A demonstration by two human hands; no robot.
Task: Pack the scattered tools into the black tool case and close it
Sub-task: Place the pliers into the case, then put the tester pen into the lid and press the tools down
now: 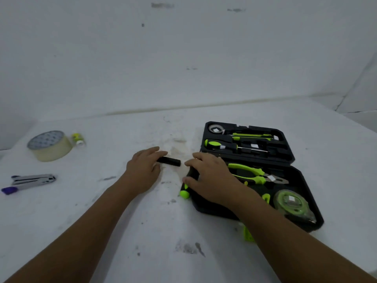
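The black tool case (306,190) lies open on the right of the white table. Its lid half holds green-handled screwdrivers (253,136); its near half holds green pliers (251,173) and a green tape measure (289,202). My left hand (142,170) rests on one end of a short black bar (170,161) lying on the table. My right hand (210,180) grips a black tool with a green end cap (184,194) at the case's left edge. Most of that tool is hidden under the hand.
A roll of beige tape (50,147) and a small green-and-white bottle (78,138) stand at the far left. A grey folding multitool (33,179) and a purple item (9,189) lie near the left edge. A green latch (248,234) sticks out at the case's front.
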